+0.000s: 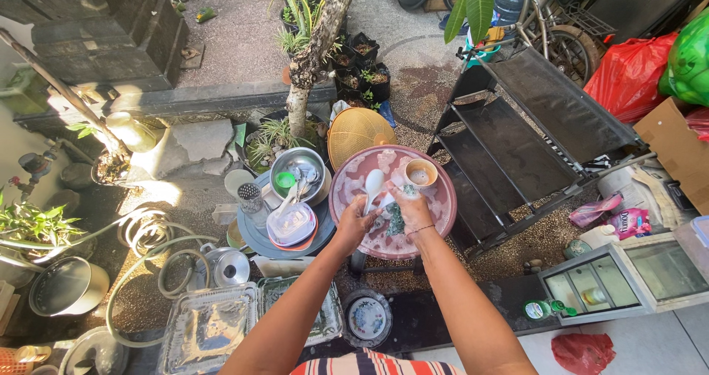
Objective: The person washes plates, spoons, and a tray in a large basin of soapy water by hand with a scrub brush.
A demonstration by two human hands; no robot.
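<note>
Both hands work over a round pink basin [347, 190] of soapy water. The left hand [356, 223] grips a white spoon [372, 185] by its handle, while the right hand [410, 206] presses a green scrubbing pad [395, 220] beside it. A small cup [421, 173] sits at the basin's far side. A metal bowl [297, 169] of utensils stands just left.

A white plastic spoon [371, 185], bowl upward and soapy, stands tilted over the sudsy pink basin [436, 211].
</note>
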